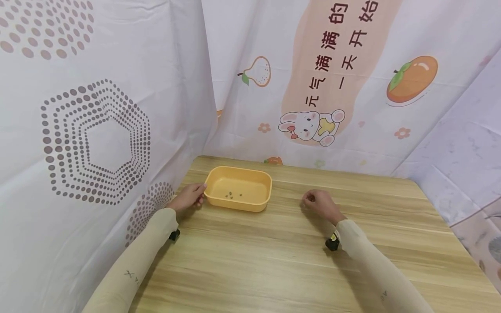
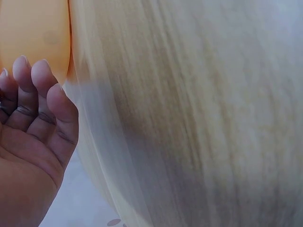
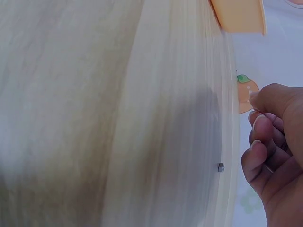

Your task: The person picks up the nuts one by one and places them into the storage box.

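Observation:
In the head view, my left hand (image 1: pixel 189 197) grips the left end of a shallow yellow plastic tray (image 1: pixel 256 207), thumb at its rim and fingers curled below. Several tiny dark metal pieces (image 1: pixel 230 194) lie on the tray's floor. The left wrist view has the fingers of this hand (image 2: pixel 35 137) beside the tray's side (image 2: pixel 38 33). To the right of the tray, my right hand (image 1: pixel 322 206) is low over the table, fingers curled and thumb close to the index finger. In the right wrist view, a small silvery nut-like piece (image 3: pixel 221 167) sits on the table, apart from the fingertips; no held object shows.
The wood-grain table (image 1: pixel 242 265) runs back to a printed white curtain (image 1: pixel 250 117) with fruit and a rabbit. Another curtain (image 1: pixel 117 226) with dotted hexagons hangs close along the left arm. A further pale cloth (image 1: pixel 465 143) borders the right side.

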The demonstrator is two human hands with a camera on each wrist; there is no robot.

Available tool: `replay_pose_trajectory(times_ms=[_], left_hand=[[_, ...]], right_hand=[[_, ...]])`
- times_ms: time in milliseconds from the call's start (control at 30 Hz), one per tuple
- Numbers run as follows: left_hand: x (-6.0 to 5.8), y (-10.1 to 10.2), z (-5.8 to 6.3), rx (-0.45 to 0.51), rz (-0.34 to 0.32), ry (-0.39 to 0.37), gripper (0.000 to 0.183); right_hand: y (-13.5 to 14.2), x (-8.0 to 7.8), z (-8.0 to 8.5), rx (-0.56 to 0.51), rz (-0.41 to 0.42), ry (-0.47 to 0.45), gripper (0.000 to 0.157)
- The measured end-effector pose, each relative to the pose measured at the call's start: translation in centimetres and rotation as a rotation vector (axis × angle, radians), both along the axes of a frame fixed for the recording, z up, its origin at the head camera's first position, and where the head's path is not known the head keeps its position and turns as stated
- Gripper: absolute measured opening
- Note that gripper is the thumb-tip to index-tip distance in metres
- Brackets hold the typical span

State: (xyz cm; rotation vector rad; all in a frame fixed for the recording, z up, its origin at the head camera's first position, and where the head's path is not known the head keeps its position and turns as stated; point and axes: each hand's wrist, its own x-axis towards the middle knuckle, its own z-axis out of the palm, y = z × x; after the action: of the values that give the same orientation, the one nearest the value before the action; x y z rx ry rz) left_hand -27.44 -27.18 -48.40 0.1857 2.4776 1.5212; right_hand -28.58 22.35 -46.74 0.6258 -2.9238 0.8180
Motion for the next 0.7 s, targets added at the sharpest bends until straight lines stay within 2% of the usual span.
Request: replay_pose_trajectory(times_ms=[700], left_hand=[[0.5,0.2,0.4,0.002,-0.001,0.014,0.040]], right_hand=[[-1.2,-0.3,0.2,-0.009,0.013,0.026,0.008]])
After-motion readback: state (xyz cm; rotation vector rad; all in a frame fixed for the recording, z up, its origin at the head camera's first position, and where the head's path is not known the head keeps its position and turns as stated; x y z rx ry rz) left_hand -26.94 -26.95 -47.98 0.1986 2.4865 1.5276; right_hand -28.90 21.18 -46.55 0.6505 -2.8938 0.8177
